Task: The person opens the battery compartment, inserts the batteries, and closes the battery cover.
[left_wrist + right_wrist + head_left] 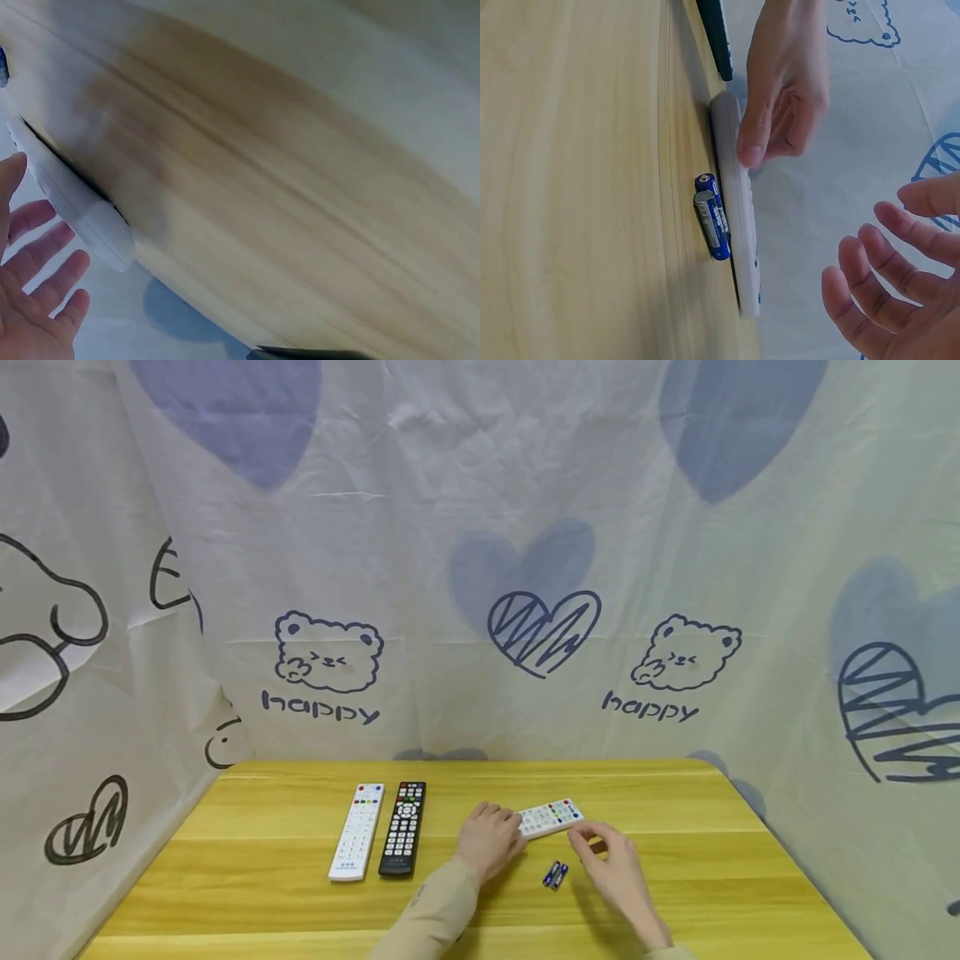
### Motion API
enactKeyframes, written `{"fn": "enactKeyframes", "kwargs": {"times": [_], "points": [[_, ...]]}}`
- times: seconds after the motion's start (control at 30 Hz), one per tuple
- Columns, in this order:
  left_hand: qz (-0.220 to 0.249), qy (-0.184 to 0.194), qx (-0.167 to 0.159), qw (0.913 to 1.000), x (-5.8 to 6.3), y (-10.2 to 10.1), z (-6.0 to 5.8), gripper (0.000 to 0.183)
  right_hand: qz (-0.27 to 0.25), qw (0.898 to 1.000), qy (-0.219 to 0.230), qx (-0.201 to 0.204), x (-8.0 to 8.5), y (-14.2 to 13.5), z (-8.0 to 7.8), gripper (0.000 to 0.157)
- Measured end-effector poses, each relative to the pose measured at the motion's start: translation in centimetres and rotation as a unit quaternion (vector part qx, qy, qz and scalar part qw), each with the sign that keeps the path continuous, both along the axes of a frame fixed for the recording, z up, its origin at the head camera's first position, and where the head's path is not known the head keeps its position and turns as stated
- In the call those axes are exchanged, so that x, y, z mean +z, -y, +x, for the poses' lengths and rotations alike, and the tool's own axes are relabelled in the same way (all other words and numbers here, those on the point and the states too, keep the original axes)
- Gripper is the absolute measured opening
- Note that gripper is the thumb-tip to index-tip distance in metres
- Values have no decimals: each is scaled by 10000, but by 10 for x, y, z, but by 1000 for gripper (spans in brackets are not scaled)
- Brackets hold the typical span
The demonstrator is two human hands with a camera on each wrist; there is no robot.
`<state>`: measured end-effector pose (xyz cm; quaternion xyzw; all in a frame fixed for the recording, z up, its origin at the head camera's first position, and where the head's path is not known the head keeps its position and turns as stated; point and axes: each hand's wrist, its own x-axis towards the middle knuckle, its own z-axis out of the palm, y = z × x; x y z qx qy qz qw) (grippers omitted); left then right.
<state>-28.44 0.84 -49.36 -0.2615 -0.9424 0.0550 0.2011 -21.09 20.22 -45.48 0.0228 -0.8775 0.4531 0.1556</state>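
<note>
A white remote control lies face up on the wooden table, its buttons showing. Over its left end is my left hand, the thumb close to the remote's upper face; whether it touches cannot be told. In the left wrist view, the fingers of this left hand look loose and spread beside the white remote. My right hand hovers by the remote's right end, fingers loosely bent and holding nothing. Two blue-and-silver batteries lie side by side on the table, in front of the remote.
Further left on the table lie a second white remote and a black remote, side by side and face up. A pale cloth with hearts and bear drawings hangs behind the table and along its sides.
</note>
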Motion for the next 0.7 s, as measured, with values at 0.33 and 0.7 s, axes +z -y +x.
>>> {"fn": "enactKeyframes", "kwargs": {"times": [0.33, 0.7], "points": [[-98, -27, 671, 9977, 6, 5, -1, 62, -52, 10000, -15, 71, 0, 3, 2, 11], [279, 331, 571, 9974, 6, 18, -3, 54, -70, 9998, 101, 123, 0, 5, 2, 11]]}}
